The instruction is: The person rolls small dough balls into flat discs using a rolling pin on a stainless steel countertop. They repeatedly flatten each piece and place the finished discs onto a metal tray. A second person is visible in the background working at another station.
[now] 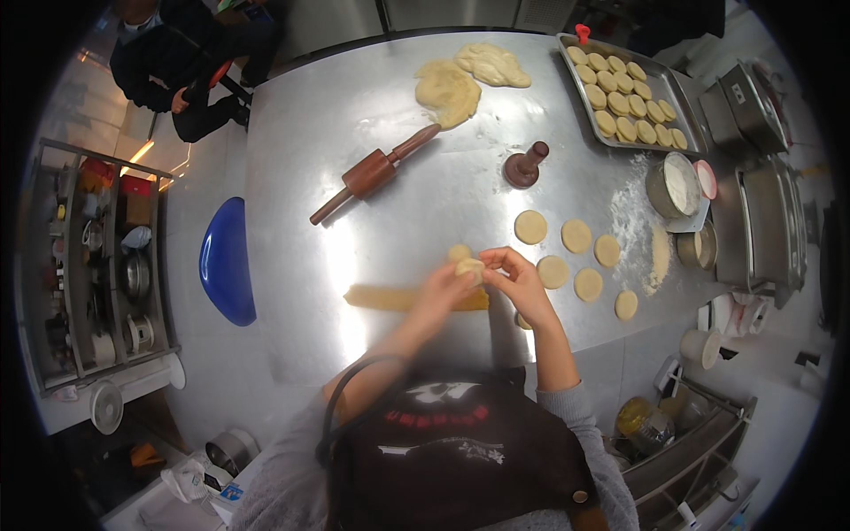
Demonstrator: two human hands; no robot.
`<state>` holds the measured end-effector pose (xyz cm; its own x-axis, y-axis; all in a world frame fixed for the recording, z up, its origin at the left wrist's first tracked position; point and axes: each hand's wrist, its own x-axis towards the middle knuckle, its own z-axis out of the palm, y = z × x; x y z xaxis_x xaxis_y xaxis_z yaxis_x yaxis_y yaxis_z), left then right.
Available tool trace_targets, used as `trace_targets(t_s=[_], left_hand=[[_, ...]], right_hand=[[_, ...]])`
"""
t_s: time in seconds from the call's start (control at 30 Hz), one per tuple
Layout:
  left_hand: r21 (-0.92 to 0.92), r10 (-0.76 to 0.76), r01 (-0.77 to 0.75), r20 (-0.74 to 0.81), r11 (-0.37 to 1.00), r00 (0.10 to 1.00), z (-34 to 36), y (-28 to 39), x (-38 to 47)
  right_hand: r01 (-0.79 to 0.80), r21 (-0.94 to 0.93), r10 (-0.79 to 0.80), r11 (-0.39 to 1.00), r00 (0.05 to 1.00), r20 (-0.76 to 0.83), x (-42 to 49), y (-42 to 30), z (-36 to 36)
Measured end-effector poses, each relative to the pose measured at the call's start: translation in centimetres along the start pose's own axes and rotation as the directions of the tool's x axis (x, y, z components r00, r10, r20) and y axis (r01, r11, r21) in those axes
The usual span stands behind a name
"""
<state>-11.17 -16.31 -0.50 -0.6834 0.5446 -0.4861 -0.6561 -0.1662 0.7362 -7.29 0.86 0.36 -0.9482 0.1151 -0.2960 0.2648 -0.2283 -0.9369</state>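
Observation:
Between my left hand point(435, 297) and my right hand point(521, 282) is a small pale piece of dough point(469, 267). The left fingers hold it from the left, slightly blurred. My right thumb and fingertips pinch at its right edge. Just beyond, a small dough lump point(459, 252) shows partly behind the held piece. A long yellowish dough strip point(382, 299) lies under my left forearm and hand. Right of my right hand, several flat dough discs point(552, 272) are spread over the steel table point(292, 265). Another disc point(523, 321) is mostly hidden by my right wrist.
A wooden rolling pin point(369, 174) and a wooden stamp-like tool point(523, 167) lie beyond my hands. Dough masses point(446, 93) sit at the back. A metal tray point(684, 113) holds several discs; a flour bowl point(674, 186) stands right. A person point(192, 66) sits at far left.

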Motion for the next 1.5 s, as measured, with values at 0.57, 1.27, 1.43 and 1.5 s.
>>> trace_targets(t_s=[0.57, 1.27, 1.43, 1.5], left_hand=[[-0.157, -0.015, 0.026, 0.068, 0.987, 0.998, -3.0, -2.8, -2.2], [-0.093, 0.073, -0.082, -0.104, 0.992, 0.992, -2.3, -7.3, -0.3], [-0.081, 0.054, -0.063, -0.107, 0.995, 0.993, -1.9, -6.7, 0.0], [-0.137, 0.053, -0.067, -0.102, 0.988, 0.993, -1.6, -6.2, -0.1]], right_hand=[[0.086, -0.248, -0.089, 0.965, 0.996, -0.002, -3.8, 7.1, 0.1], [0.182, 0.127, -0.091, 0.975, 0.849, -0.52, -4.2, 9.2, 2.9], [0.22, 0.482, 0.057, 0.848, 0.867, -0.495, -4.3, 5.0, -0.7], [0.154, 0.666, 0.163, 0.73, 0.907, -0.389, -4.7, 3.9, -0.9]])
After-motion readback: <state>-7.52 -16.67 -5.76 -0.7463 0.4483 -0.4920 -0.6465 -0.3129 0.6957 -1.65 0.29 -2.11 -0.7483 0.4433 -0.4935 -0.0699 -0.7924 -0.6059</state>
